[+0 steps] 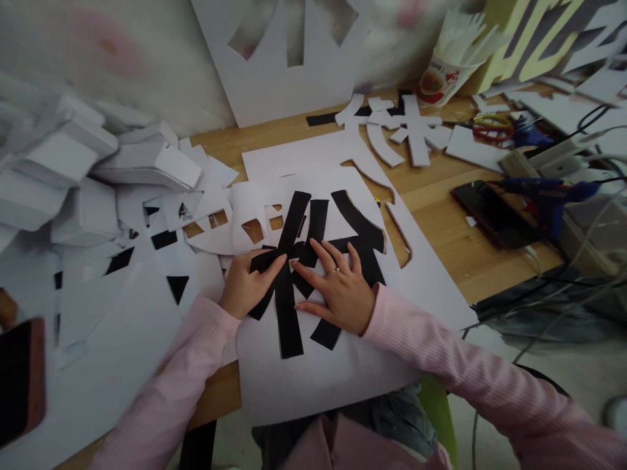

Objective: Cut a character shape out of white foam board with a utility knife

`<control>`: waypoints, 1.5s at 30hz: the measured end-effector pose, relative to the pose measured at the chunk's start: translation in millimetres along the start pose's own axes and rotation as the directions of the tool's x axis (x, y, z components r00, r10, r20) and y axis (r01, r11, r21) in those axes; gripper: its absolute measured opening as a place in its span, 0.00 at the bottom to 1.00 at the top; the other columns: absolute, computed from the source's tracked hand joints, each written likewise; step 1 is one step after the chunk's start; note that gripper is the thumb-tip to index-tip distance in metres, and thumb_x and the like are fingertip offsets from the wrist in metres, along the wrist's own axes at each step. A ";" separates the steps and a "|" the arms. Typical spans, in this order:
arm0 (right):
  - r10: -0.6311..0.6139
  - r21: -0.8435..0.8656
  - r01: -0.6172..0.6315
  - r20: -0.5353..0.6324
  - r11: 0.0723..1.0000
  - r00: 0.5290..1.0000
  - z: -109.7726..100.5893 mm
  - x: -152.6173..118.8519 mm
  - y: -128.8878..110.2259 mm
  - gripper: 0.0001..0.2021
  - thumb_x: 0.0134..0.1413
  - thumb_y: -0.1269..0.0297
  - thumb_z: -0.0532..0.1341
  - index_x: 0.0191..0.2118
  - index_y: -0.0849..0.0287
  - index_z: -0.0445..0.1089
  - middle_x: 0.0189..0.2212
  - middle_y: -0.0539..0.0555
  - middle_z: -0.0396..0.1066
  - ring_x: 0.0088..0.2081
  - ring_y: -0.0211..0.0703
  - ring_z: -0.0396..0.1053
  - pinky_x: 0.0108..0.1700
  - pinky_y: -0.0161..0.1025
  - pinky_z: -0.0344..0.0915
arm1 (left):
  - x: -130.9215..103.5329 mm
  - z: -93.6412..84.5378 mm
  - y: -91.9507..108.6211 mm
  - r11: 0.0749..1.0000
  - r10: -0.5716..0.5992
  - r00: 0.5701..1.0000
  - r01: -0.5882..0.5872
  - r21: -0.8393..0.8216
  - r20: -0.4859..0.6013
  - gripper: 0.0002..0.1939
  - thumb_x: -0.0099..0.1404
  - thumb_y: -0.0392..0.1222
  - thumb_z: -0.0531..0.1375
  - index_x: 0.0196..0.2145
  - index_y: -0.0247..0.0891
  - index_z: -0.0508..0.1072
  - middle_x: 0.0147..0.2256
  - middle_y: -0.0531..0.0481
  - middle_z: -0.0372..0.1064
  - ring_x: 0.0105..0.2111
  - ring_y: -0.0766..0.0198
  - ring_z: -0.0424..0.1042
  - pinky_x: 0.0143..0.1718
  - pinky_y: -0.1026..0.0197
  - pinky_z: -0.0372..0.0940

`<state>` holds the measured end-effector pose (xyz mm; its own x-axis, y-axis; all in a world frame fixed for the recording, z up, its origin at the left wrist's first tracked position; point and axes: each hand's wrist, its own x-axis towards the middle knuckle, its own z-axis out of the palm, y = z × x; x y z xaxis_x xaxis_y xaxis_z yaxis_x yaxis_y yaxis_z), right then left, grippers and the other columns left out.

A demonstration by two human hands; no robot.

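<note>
Black cut-out strokes (289, 320), laid together like a written character, lie on a white sheet (313, 385) in front of me. At the left side of the strokes, my left hand (249, 282) pinches a black cut-out piece (294, 222), thumb on top and fingers partly hidden behind it. My right hand (345, 295) rests on the middle and right strokes with its fingers spread, a ring on one of them. Another black stroke (357, 219) shows beyond the right fingertips. Some of the strokes are covered by my hands.
White folded letter shapes (53, 163) pile up at the left. A phone (22, 378) lies at the left edge, another phone (494, 212) at the right beside a blue glue gun (553, 196). White cut strokes (416, 130) and a paper cup (443, 78) stand farther back.
</note>
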<state>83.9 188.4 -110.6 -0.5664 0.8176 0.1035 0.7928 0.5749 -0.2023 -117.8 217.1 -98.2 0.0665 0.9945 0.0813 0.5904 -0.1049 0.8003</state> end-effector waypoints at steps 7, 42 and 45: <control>-0.014 0.042 0.015 -0.027 0.999 1.000 0.4 -1.8 2.1 0.32 0.60 0.38 0.47 0.65 0.47 0.55 0.67 0.68 0.44 0.66 0.62 0.45 0.60 0.70 0.38 | 0.1 -8.5 2.5 0.990 -0.143 0.985 0.141 -0.032 -0.100 0.10 0.54 0.46 0.67 0.32 0.38 0.78 0.33 0.51 0.79 0.34 0.59 0.77 0.38 0.61 0.70; 0.122 0.235 -0.065 -0.235 0.970 0.964 -5.2 -1.9 2.2 0.21 0.63 0.54 0.53 0.58 0.57 0.64 0.58 0.64 0.61 0.61 0.57 0.54 0.62 0.63 0.45 | -0.8 -12.9 0.0 0.999 -0.019 0.983 0.023 0.024 -0.181 0.11 0.57 0.47 0.64 0.35 0.38 0.78 0.36 0.49 0.78 0.37 0.59 0.76 0.43 0.57 0.70; 0.220 0.349 -0.084 -0.372 0.933 0.902 -14.5 -1.2 8.5 0.16 0.63 0.61 0.53 0.53 0.60 0.66 0.53 0.62 0.66 0.56 0.53 0.59 0.59 0.56 0.55 | -0.7 -14.0 -0.7 1.000 -0.011 0.988 0.015 0.024 -0.157 0.10 0.57 0.48 0.64 0.34 0.40 0.78 0.35 0.49 0.78 0.37 0.59 0.76 0.43 0.57 0.70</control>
<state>94.6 192.8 -98.3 -0.2524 0.8761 0.4108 0.7095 0.4563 -0.5371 -129.5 216.6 -90.5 -0.0671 0.9840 0.1648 0.6105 -0.0901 0.7869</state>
